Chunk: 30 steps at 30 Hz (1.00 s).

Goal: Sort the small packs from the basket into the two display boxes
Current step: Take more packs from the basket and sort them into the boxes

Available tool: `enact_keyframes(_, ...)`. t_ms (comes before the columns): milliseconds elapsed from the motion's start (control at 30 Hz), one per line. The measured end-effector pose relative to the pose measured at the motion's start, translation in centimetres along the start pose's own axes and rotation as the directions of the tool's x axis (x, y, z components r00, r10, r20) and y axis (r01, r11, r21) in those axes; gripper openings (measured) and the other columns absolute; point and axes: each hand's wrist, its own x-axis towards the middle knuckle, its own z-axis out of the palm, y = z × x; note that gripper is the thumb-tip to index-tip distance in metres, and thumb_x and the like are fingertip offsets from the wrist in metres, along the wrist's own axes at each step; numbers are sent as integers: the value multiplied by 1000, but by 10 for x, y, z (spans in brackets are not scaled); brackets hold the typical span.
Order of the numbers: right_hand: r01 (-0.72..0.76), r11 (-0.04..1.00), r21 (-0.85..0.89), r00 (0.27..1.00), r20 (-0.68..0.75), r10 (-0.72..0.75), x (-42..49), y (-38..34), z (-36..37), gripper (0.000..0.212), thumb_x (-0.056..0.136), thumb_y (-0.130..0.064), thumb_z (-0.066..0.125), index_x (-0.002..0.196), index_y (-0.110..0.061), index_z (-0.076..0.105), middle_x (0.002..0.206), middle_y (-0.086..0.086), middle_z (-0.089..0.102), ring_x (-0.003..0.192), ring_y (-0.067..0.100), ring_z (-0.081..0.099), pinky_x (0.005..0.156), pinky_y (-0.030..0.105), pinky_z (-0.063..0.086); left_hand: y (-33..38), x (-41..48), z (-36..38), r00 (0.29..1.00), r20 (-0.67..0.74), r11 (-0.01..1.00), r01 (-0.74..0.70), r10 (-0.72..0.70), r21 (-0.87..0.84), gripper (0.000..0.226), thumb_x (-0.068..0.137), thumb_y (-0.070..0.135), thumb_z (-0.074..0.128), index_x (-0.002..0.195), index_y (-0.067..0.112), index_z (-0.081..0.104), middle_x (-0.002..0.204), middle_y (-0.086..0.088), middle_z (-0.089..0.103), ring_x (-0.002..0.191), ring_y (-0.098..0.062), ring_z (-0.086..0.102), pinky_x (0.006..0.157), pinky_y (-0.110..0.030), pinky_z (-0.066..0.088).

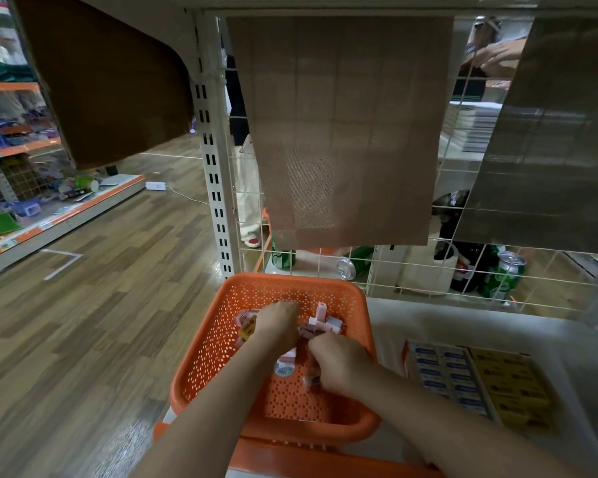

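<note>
1. Down at the left end of the shelf (480,326), both hands are deep in the orange basket (218,343). It's the picking step, with nothing on its way across yet.
2. The left hand (278,322) digs fingers-down among the small packs (321,322). Whether it has closed on one, nobody can tell.
3. The right hand (339,365) is curled, apparently around a pink pack (309,378) peeking out at its edge.
4. Next move, at a guess: lift clear of the basket wall and carry rightward to the blue display box (442,374) or the yellow display box (508,384), side by side near the shelf's front edge.
5. Pack labels are too blurred to read, the fingertips are buried, and the yellow box's far side fades into shadow.
</note>
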Motion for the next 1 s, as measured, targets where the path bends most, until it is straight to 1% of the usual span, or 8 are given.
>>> enact_keyframes(100, 26, 999, 47, 994, -104, -21, 1, 5, -6, 29, 92, -7, 51, 121, -7, 54, 122, 15, 57, 113, 30, 55, 88, 33, 46, -7, -11, -6, 999, -16, 998, -36, 35, -52, 19, 90, 20, 59, 106, 11, 62, 108, -5, 62, 93, -19, 62, 74, -27, 51)
enact_keyframes(233, 22, 996, 85, 979, -205, -4, -6, 13, -21, 14, 89, -1, 52, 99, -7, 60, 96, 7, 61, 85, 20, 57, 60, 22, 40, -14, -30, -22, 994, -44, 984, -107, 102, -145, 14, 85, 17, 66, 98, 14, 65, 102, 3, 53, 83, -10, 55, 70, -18, 49)
enact_keyframes(367, -11, 999, 48, 941, -338, 26, -24, 29, -41, 23, 82, 1, 57, 100, -13, 61, 103, 4, 60, 92, 22, 60, 68, 27, 42, -6, -54, -43, 976, -94, 966, -211, 199, -148, 27, 81, 17, 69, 108, 20, 65, 106, 5, 56, 91, -12, 57, 76, -21, 51)
enact_keyframes(467, -28, 999, 39, 919, -393, 42, -43, 42, -50, 15, 82, -5, 57, 93, -15, 60, 101, 4, 59, 93, 25, 61, 68, 29, 43, 14, -71, -56, 958, -118, 947, -277, 260, -163, 24, 78, 13, 71, 100, 19, 67, 100, 5, 62, 87, -15, 61, 74, -25, 53)
enact_keyframes(567, -48, 997, 67, 913, -402, 71, -69, 55, -56, 7, 86, -9, 55, 83, -15, 59, 94, 4, 58, 91, 25, 61, 70, 32, 45, 42, -83, -65, 921, -150, 917, -379, 361, -124, 27, 77, 13, 71, 104, 20, 69, 102, 8, 65, 88, -8, 56, 78, -21, 47)
enact_keyframes(667, -90, 994, 57, 908, -406, 106, -91, 74, -56, 13, 84, -7, 57, 96, -12, 59, 103, 6, 57, 96, 26, 58, 72, 31, 42, 68, -88, -71, 905, -152, 900, -416, 397, -130, 32, 75, 14, 72, 107, 20, 68, 107, 6, 67, 96, -12, 60, 84, -28, 50)
enact_keyframes(800, -142, 986, 91, 906, -388, 167, -116, 101, -52, 21, 81, -6, 63, 100, -15, 59, 106, 4, 56, 97, 23, 56, 71, 29, 40, 98, -92, -75, 876, -166, 871, -474, 452, -128, 22, 72, 10, 70, 93, 15, 72, 96, -1, 68, 89, -19, 62, 74, -30, 50)
enact_keyframes(1000, -171, 970, 171, 936, -280, 214, -152, 140, -35, 15, 81, -9, 63, 82, -21, 53, 97, -1, 55, 88, 18, 54, 73, 30, 47, 132, -98, -65, 869, -134, 859, -493, 476, -140, 29, 71, 8, 69, 98, 17, 70, 104, -2, 66, 95, -19, 59, 74, -26, 47)
